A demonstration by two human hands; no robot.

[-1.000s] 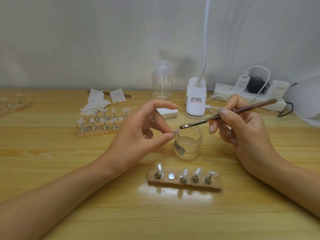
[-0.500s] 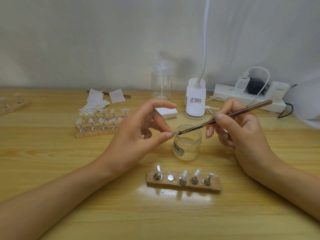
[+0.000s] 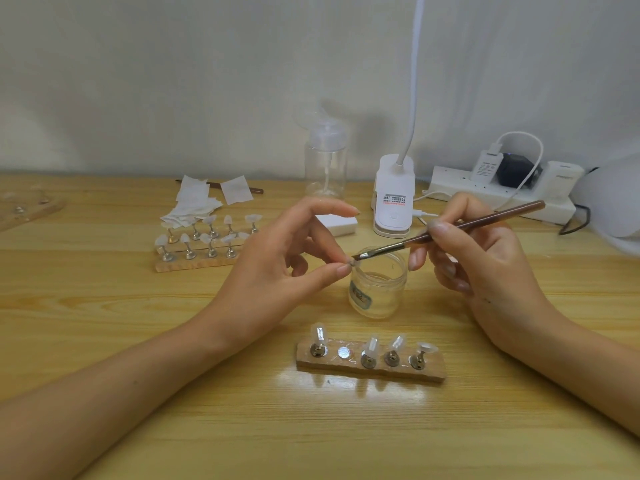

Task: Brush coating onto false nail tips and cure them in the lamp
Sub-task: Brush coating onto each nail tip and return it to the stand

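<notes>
My left hand (image 3: 277,268) pinches a small false nail tip (image 3: 352,261) between thumb and a finger, just above the rim of an open clear jar (image 3: 377,289). My right hand (image 3: 478,258) grips a brown-handled brush (image 3: 450,231), and its bristles touch the tip. In front of the jar lies a wooden holder strip (image 3: 370,367) with several nail tips on metal stands and one bare metal disc (image 3: 343,352). The white cure lamp (image 3: 616,202) shows only partly at the right edge.
A second wooden holder (image 3: 204,244) with several tips stands at the back left, beside white wipes (image 3: 197,206). A clear pump bottle (image 3: 325,164), a white clip lamp base (image 3: 394,199) and a power strip (image 3: 502,192) with plugs line the back of the table.
The brush tip moved left from above the jar onto the nail tip that my left hand holds. Both hands otherwise stayed in place.
</notes>
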